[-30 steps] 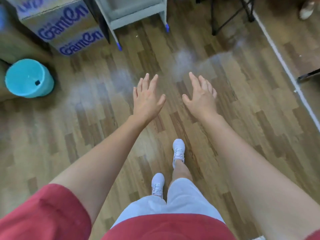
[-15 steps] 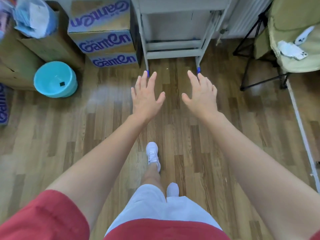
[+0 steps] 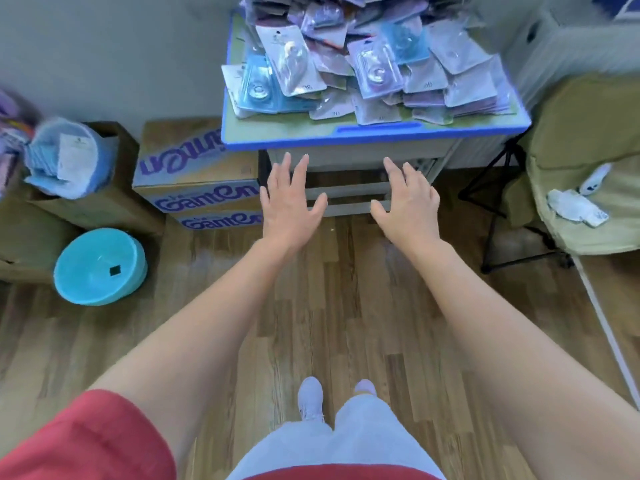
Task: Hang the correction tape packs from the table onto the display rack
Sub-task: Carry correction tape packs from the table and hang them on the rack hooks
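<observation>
The pile of correction tape packs runs off the top edge, and the print on them is way too smeary to read. The chair on the right gets chopped by the frame, and the purple stuff far left is just blur.

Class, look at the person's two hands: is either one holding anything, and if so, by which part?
Nothing is held. The left hand and right hand are both open and empty, fingers spread, short of the correction tape packs heaped on the table.
</observation>
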